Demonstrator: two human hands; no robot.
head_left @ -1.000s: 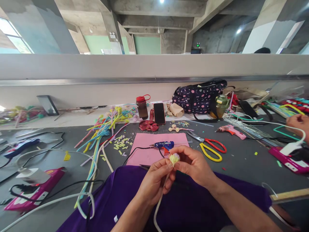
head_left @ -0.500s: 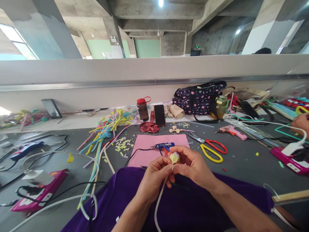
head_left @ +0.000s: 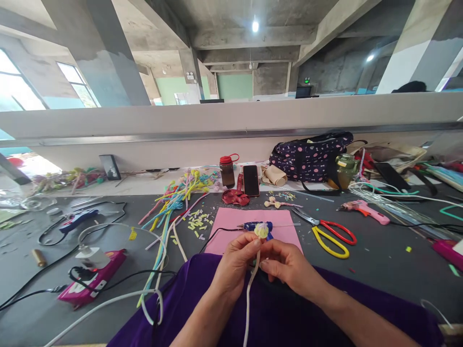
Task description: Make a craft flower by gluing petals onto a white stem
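Between my hands a small flower (head_left: 261, 230), pale yellow with a bit of lilac, stands upright, its fuzzy-looking head above my fingertips. My left hand (head_left: 235, 262) pinches it just under the head with thumb and forefinger. From there a pale, cord-like stem (head_left: 249, 294) hangs down over my lap. My right hand (head_left: 285, 262) is curled against the stem's right side, its fingertips at the stem just under the head; some fingers are hidden. Behind the flower, a blue glue gun (head_left: 253, 225) lies on a pink sheet (head_left: 226, 219).
Red-and-yellow-handled scissors (head_left: 331, 236) and a pink glue gun (head_left: 367, 210) lie right. Left are coloured fuzzy stems (head_left: 170, 202), yellow snippets (head_left: 198, 219) and a magenta power strip (head_left: 97, 279) with cables. A bottle (head_left: 227, 173), phone (head_left: 251, 180) and patterned bag (head_left: 307, 159) stand behind.
The view has shifted left and up. My right hand has moved from the flower head down to the stem, and the head now shows more fully above my fingers.
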